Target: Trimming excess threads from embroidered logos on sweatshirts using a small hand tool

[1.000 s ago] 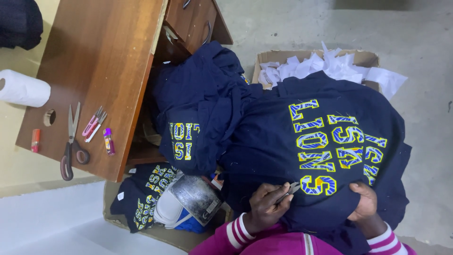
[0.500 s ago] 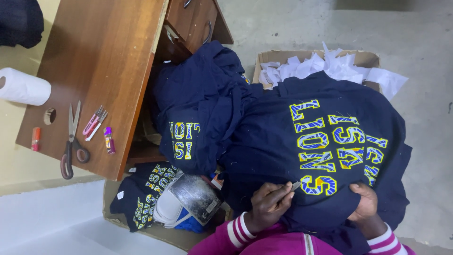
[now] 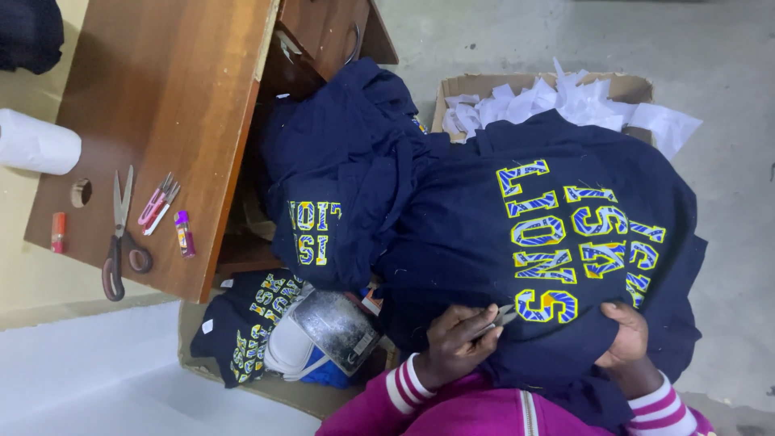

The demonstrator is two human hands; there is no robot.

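A navy sweatshirt (image 3: 557,161) with yellow-and-blue appliqué letters lies spread over my lap. My left hand (image 3: 454,345) pinches a small metal thread snipper (image 3: 502,317), its tip at the lowest letter near the fabric's near edge. My right hand (image 3: 626,337) grips the sweatshirt's near edge, partly tucked under the cloth. Pink sleeves with white stripes cover both wrists.
More navy garments (image 3: 339,169) are piled to the left, against a wooden desk (image 3: 169,97) with scissors (image 3: 119,242), pink snips (image 3: 157,206), a small tube, a lighter and a paper roll (image 3: 36,144). A cardboard box (image 3: 484,84) of white paper scraps stands behind. A bag lies on the floor.
My left hand has shifted slightly with the snipper at the letter. Everything else stays as it was.
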